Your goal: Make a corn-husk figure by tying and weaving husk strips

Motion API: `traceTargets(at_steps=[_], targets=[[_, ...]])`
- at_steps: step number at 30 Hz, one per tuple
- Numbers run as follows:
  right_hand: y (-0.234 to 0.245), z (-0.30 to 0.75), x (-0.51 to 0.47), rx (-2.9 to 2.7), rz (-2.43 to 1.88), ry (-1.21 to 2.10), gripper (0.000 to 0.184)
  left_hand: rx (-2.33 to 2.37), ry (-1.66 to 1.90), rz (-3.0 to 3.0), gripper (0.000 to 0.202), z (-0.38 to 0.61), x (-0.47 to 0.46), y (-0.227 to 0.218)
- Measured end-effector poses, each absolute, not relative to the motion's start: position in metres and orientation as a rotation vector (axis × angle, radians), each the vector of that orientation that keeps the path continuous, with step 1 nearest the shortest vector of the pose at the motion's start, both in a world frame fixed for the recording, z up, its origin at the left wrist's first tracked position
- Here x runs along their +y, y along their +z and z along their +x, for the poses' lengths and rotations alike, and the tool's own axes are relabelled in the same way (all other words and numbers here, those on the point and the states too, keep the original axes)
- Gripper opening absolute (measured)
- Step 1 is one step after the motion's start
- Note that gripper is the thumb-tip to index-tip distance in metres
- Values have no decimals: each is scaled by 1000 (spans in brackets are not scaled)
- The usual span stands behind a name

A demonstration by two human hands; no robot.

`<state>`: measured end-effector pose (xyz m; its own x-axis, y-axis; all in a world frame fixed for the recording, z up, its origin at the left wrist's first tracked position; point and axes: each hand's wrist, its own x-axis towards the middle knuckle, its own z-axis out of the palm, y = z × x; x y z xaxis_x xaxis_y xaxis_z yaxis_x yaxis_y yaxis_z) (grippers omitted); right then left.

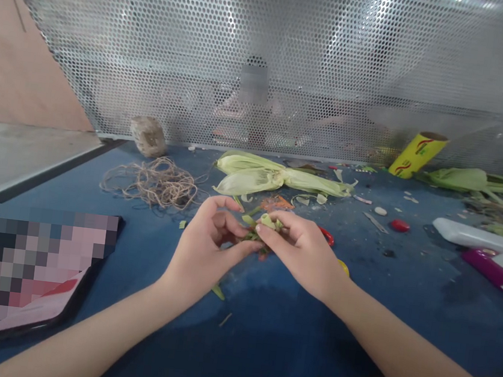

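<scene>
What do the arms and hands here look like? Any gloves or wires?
The left grip and right grip are bare human hands, no gloves, rings or cables visible. The left forearm and right forearm taper smoothly, showing no sleeve, watch or markings.

Husks (252, 181) lie beyond the hands (206, 247), twine (165, 183) to their left, apparently a tablet (47, 286) nearer

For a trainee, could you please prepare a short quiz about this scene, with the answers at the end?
1. True or false: the tangled twine lies left of the large corn husk.
2. Fill in: the tube before the mesh panel is mainly ____.
3. What does the right hand pinch? (a) the tangled twine (b) a pale-green piece (c) the tube

Key: 1 true; 2 yellow; 3 b.
</scene>
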<state>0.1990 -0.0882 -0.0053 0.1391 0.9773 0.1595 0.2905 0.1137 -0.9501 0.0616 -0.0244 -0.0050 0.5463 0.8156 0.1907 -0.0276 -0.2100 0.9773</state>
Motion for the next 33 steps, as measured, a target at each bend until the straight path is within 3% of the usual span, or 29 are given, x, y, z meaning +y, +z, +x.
traceTargets(at_steps=[8,22,28,33], targets=[[-5,204,-93,-1557,-1510,667,17,732,837,1730,46,57,-18,-3],[-2,212,-87,-1369,-1271,1233,19,670,854,2014,40,49,-15,4],[-8,216,-86,-1569,-1424,945,25,700,630,1597,55,54,-10,-2],[-8,216,-85,-1601,-1377,955,5,684,647,1550,52,55,-9,-1]])
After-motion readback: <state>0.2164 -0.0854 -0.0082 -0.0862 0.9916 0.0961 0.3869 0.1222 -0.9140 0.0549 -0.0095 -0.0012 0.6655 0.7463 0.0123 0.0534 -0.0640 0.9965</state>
